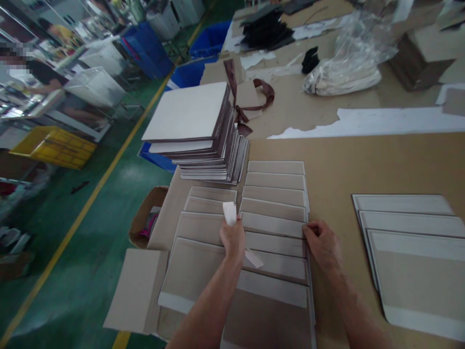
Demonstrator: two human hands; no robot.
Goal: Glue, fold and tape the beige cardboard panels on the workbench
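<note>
My left hand (233, 240) is closed around a white paper-like strip (229, 213); one end sticks up above the fist and another end shows below it. It is over the gap between two rows of overlapping flat panels. My right hand (324, 242) pinches at the right edge of the middle row of panels (274, 225), thumb and finger together. Whether it grips a panel or something small is hidden. These panels are beige with pale bands along their upper edges. To the left lies the other overlapping row (199, 228).
A tall stack of white boards (189, 114) stands behind the left row. Several more panels (417, 271) overlap at right. Farther back are a brown ribbon (267, 92), a clear plastic bag (348, 63) and black pieces (267, 29). A cardboard box (154, 201) sits beside the table's left edge.
</note>
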